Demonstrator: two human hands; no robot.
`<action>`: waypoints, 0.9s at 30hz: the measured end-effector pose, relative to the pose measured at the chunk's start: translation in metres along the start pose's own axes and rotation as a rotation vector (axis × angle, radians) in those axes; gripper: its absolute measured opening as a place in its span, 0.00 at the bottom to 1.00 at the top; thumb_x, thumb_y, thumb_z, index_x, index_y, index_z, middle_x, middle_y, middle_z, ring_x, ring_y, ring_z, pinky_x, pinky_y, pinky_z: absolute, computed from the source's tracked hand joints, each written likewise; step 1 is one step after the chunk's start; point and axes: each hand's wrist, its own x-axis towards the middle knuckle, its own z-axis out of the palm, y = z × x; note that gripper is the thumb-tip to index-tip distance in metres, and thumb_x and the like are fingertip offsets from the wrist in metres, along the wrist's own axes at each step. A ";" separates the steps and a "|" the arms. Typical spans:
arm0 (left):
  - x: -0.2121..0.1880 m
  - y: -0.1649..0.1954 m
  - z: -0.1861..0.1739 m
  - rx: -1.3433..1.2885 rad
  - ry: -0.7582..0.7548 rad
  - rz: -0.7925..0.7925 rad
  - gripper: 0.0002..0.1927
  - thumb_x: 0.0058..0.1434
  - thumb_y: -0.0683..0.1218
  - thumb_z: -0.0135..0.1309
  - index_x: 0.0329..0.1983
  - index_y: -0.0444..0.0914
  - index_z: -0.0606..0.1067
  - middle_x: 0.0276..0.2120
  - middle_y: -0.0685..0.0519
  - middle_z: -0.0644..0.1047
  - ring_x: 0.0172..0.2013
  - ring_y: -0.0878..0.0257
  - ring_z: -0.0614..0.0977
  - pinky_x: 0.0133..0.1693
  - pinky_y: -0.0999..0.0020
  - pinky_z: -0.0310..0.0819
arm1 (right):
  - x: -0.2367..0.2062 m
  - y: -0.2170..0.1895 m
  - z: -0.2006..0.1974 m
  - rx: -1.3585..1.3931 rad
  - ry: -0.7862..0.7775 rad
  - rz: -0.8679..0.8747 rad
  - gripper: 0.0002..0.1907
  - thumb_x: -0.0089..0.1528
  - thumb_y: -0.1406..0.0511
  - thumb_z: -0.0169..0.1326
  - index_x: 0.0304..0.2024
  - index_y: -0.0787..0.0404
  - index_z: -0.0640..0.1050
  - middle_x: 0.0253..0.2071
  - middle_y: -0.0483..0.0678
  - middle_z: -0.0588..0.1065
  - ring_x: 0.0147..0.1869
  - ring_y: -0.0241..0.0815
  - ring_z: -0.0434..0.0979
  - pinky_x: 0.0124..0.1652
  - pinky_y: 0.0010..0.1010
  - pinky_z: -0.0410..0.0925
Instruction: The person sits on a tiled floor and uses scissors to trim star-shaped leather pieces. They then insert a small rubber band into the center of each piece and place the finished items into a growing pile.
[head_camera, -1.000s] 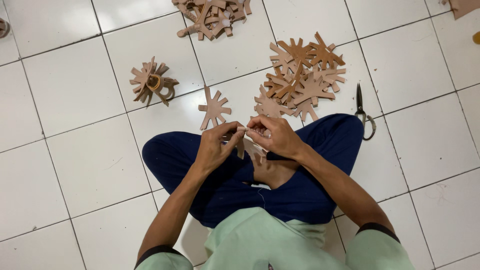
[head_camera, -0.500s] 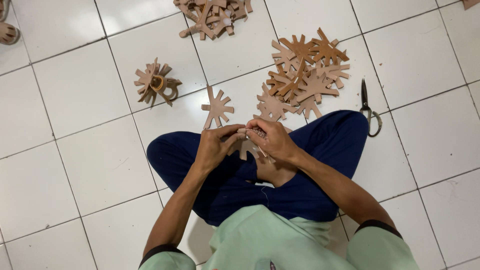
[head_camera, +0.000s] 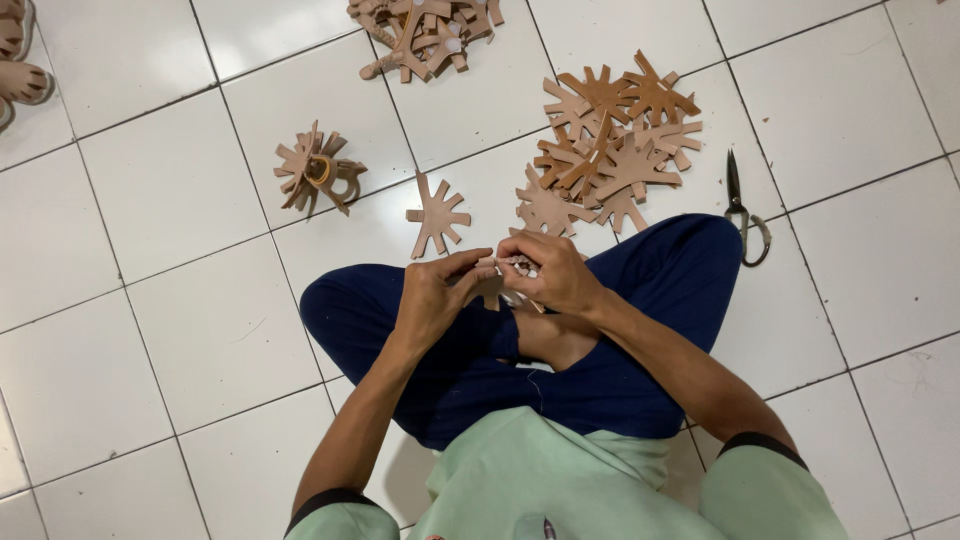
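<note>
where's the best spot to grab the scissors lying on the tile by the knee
Probably by the looped handles at the near end of the scissors, coming from above on the open tile side. They lie flat, blades shut and pointing away, with the dark trouser leg close on the other side.

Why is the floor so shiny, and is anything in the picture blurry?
In the head view, soft overhead light leaves pale glare on the white floor tiles; shadows are faint. The brown cut-out pile and scissors look sharp. Only the small piece between the left hand and right hand is hard to make out.
</note>
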 end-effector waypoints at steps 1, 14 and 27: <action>0.000 0.000 0.000 -0.004 0.004 0.007 0.15 0.60 0.44 0.62 0.49 0.36 0.82 0.35 0.46 0.86 0.33 0.62 0.89 0.33 0.71 0.84 | 0.000 0.001 0.000 -0.017 -0.014 -0.046 0.09 0.61 0.66 0.60 0.42 0.66 0.79 0.34 0.48 0.78 0.33 0.37 0.78 0.34 0.28 0.71; -0.001 -0.013 -0.010 -0.121 -0.075 0.073 0.14 0.66 0.43 0.57 0.53 0.32 0.78 0.42 0.44 0.84 0.45 0.58 0.87 0.47 0.67 0.84 | 0.000 0.011 0.006 0.274 -0.031 0.274 0.10 0.65 0.65 0.57 0.43 0.66 0.80 0.31 0.44 0.78 0.33 0.30 0.75 0.33 0.22 0.69; -0.006 -0.017 0.000 -0.251 -0.018 -0.141 0.13 0.66 0.43 0.58 0.52 0.33 0.80 0.35 0.52 0.84 0.34 0.70 0.83 0.36 0.77 0.79 | -0.001 0.005 0.016 0.095 0.054 0.126 0.09 0.62 0.67 0.59 0.41 0.68 0.80 0.34 0.48 0.79 0.34 0.36 0.79 0.34 0.26 0.72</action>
